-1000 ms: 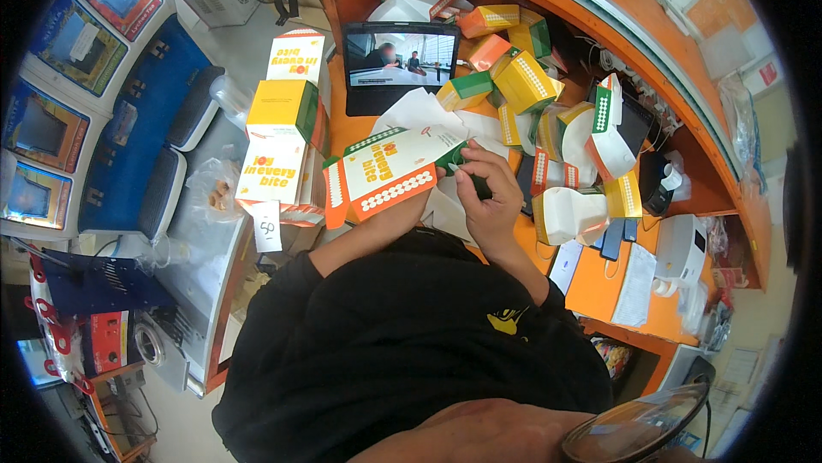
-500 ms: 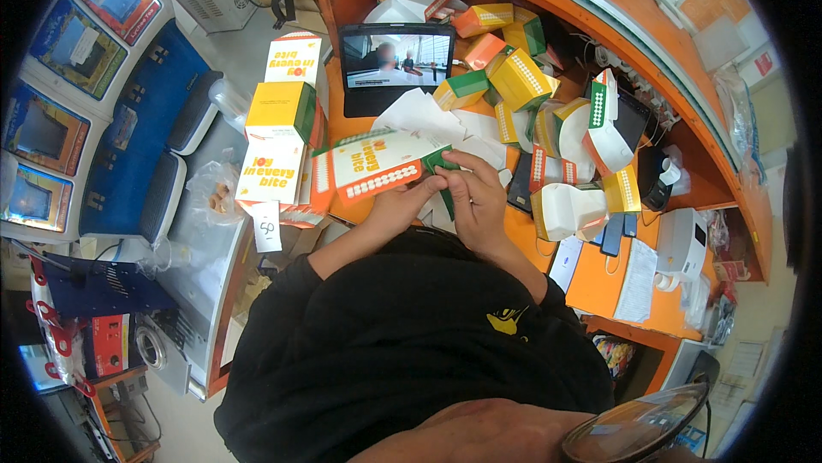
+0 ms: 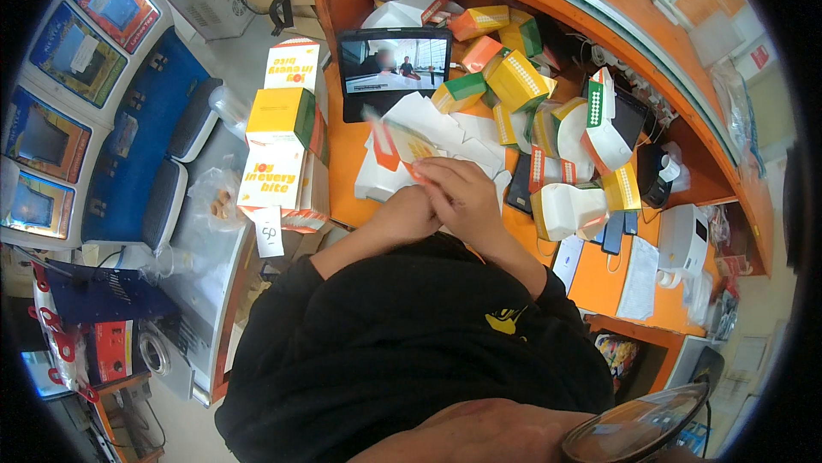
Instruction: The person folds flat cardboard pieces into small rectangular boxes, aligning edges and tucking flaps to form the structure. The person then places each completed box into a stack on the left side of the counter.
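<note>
Carton [image 3: 385, 145]: swung round since the earlier frame, bringing orange end [image 3: 417, 174] instead of green into grip; blurred, near frame centre, over the desk [image 3: 599, 287].
Right hand [image 3: 462, 193]: pinching the orange end.
Left hand [image 3: 411, 212]: curled just beside; too hidden to tell if grasping.
Handling: probably light, springy card, easily creased; best held along folds.

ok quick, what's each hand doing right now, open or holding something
Left hand: at the carton, fingers mostly hidden; cannot tell whether it grips.
Right hand: closed, fingertips pinching the edge of the motion-blurred carton.
</note>
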A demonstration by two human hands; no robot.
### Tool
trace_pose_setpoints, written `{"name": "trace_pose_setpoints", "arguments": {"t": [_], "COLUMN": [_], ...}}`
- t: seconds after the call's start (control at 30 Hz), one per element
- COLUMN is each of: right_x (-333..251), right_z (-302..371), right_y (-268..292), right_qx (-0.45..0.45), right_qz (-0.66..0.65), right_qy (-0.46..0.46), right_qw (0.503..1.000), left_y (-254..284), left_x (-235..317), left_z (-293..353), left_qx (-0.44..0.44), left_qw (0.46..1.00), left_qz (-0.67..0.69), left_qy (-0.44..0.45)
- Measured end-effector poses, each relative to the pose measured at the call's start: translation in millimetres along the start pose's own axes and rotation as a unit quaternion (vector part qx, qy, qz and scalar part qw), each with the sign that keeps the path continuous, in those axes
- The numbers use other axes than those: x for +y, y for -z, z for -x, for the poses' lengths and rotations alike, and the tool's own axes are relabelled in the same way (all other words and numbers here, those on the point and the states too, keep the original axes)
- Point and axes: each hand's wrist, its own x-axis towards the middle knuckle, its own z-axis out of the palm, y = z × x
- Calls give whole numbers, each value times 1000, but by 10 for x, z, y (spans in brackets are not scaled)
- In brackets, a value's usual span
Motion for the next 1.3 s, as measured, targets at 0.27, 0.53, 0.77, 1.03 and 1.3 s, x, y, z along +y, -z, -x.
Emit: {"name": "trace_pose_setpoints", "arguments": {"t": [0.27, 0.53, 0.77, 1.03, 1.3], "right_x": [164, 112, 46, -2, -38], "right_z": [-12, -30, 31, 79, 114], "right_y": [78, 32, 32, -56, -74], "right_qx": [101, -7, 128, 168, 190], "right_qz": [-62, -82, -111, -31, -73], "right_qy": [-37, 7, -17, 51, 59], "right_qw": [992, 997, 985, 984, 977], "left_y": [189, 354, 237, 223, 250], "left_x": [10, 64, 169, 199, 243], "left_z": [36, 13, 22, 58, 46], "left_qx": [260, 254, 291, 276, 286], "left_qw": [912, 784, 920, 898, 888], "left_qz": [315, 564, 253, 340, 349], "left_qy": [-45, 55, -62, -49, -84]}}
